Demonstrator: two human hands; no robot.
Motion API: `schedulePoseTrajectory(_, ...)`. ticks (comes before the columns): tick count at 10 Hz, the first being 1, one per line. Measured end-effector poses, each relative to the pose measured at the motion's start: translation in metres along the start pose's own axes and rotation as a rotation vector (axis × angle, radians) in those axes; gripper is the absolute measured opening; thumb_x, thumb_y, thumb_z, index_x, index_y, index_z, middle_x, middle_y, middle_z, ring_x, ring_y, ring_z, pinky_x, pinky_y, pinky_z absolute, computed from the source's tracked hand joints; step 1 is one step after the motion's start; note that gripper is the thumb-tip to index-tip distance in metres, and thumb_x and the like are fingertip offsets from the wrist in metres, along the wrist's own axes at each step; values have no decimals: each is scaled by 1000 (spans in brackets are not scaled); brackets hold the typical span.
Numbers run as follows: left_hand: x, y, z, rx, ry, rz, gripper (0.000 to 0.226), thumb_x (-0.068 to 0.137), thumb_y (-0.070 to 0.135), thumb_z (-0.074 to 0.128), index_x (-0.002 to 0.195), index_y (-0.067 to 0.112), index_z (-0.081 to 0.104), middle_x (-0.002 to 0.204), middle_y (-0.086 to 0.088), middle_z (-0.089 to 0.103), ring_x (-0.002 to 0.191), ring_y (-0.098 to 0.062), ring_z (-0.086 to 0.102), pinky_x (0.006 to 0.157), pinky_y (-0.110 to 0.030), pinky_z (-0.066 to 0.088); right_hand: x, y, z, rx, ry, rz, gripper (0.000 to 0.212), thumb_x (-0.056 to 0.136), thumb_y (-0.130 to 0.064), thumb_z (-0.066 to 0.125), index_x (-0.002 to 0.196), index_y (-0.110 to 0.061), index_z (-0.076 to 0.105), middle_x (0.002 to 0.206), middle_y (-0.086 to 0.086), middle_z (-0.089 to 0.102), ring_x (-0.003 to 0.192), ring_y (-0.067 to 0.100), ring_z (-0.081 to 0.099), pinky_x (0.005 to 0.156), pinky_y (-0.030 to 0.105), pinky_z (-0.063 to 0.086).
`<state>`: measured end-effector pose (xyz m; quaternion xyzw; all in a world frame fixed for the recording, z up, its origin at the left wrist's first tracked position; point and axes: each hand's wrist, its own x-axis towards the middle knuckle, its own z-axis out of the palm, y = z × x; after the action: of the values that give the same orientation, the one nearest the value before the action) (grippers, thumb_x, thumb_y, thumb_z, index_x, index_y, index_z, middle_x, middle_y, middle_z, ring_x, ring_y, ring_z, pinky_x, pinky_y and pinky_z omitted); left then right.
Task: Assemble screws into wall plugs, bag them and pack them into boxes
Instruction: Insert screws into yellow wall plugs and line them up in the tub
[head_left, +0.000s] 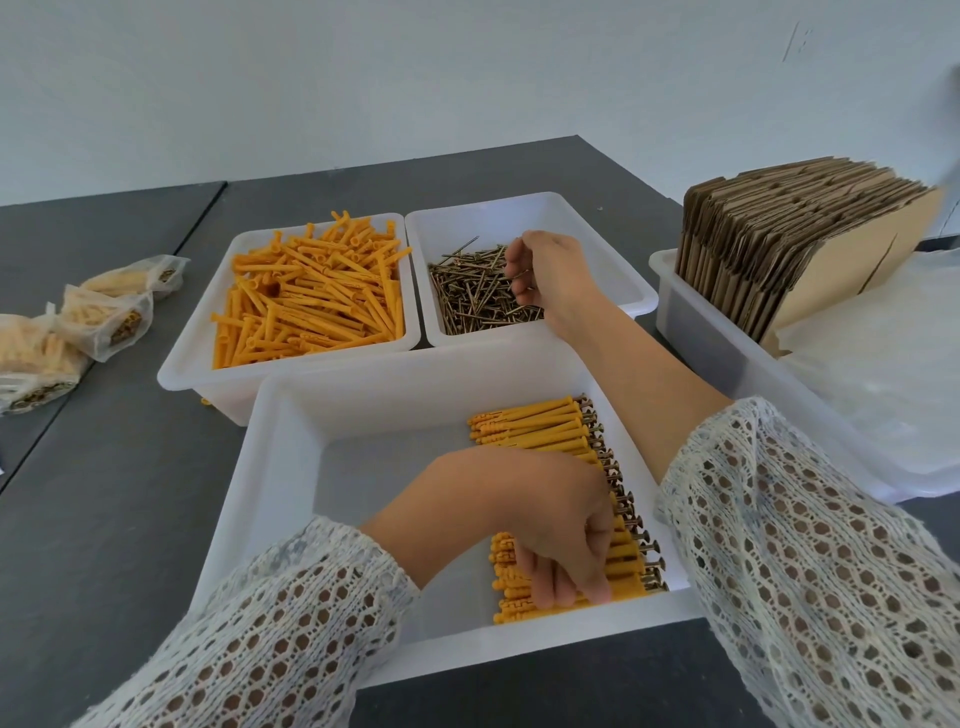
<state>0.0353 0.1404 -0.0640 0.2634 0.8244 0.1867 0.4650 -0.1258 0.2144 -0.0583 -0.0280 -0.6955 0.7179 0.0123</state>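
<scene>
White bins (291, 405) sit on a dark grey table (104, 493) by a pale wall (363, 78); both hands' fingers curl, contents unclear.

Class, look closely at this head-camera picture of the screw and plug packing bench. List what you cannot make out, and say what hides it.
1. Whether the right hand over the screws holds any: its curled fingers hide that.
2. The middle of the row of assembled plugs: the left hand covers it.
3. Printing on the filled bags: too small, and the left edge cuts one off.
4. What lies under the clear plastic beside the flat cardboard boxes: glare, right edge.
</scene>
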Motion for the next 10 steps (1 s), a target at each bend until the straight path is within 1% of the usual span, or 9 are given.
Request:
schedulePoseTrajectory(2,-1,5,2,50,44,15,13,88,17,74,92,11,63,74,-1,68,61,-8,65,59,-17,54,1,1,0,-31,-7,-10,32,96,-9,37,73,-9,60,60,1,59,45,11,48,42,21,41)
schedulePoseTrajectory(3,-3,4,2,113,57,3,16,86,14,75,97,13,63,85,-5,69,70,-12,65,60,-19,52,1,1,1,-39,-5,-6,31,96,-9,38,74,-9,60,61,1,59,46,12,49,43,21,42)
schedulePoseTrajectory(4,-3,1,4,206,112,-12,16,83,15,77,95,15,65,94,-6,72,82,-17,68,60,-22,47,1,0,1,-46,-5,-3,31,96,-9,38,75,-9,61,62,2,60,47,12,49,43,22,42)
schedulePoseTrajectory(5,-3,1,7,297,172,-15,13,82,18,76,93,16,69,87,-1,72,77,-13,64,56,-20,42,1,0,1,-49,-8,-5,31,96,-8,37,75,-9,60,62,2,60,47,12,48,43,22,41)
schedulePoseTrajectory(6,1,3,8,383,195,-67,20,82,27,78,99,21,71,84,8,68,73,-7,60,59,-21,46,1,0,1,-55,-9,-5,31,96,-9,37,75,-9,60,63,2,59,47,12,48,43,22,41)
schedulePoseTrajectory(7,3,4,8,424,198,-106,25,80,34,80,101,26,70,88,10,70,73,-4,60,62,-20,49,1,0,1,-61,-9,-6,31,96,-8,38,74,-10,60,63,2,59,47,12,48,43,22,41)
schedulePoseTrajectory(8,4,2,9,431,180,-121,25,78,36,81,99,27,71,86,11,70,69,-2,61,58,-17,48,1,1,1,-70,-6,-2,32,97,-9,38,75,-10,61,63,2,60,48,12,49,43,21,41)
schedulePoseTrajectory(9,1,2,8,435,212,-97,24,78,37,81,97,28,70,81,13,69,68,0,61,57,-16,48,1,1,1,-73,-5,2,31,96,-9,38,75,-10,61,62,2,60,47,12,49,43,21,41)
schedulePoseTrajectory(10,5,-2,9,420,181,-38,19,81,34,78,97,28,70,80,14,67,68,1,60,58,-15,47,2,1,1,-64,-13,-1,31,95,-8,38,73,-10,60,60,1,59,46,12,48,42,20,41)
